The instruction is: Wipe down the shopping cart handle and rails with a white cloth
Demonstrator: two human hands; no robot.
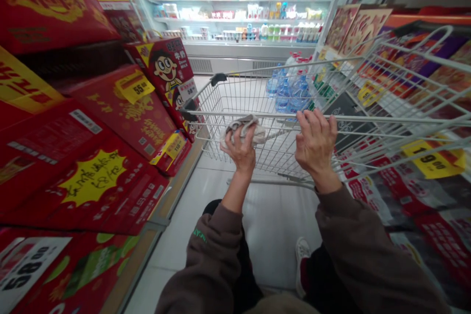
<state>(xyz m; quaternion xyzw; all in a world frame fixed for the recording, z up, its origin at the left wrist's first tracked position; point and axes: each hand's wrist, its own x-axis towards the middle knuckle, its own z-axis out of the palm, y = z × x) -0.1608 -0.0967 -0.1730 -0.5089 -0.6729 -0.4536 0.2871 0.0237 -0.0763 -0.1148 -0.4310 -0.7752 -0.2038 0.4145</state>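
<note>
Between red boxes and bright snack packs, a wire shopping cart stands sideways in front of the person. The left hand is closed around a crumpled grey and white cloth at the near side of the cart, just under the top rail. The right hand bends its fingers over that rail and holds on, though I cannot tell how tight. A hard push on the cloth could make the cart roll, and its corner could bump the red boxes. The cloth looks soft and loose, so a fold could snag on a thin wire and pull out of the fingers. A fast slide could also scrape the knuckles. The left palm and part of the cloth are covered up, and the right fingertips are hidden. I cannot make out the cart's wheels, and the wires on the right run out of view. Water bottles show through the wires, but it is hard to tell if they stand inside the cart or behind it.
</note>
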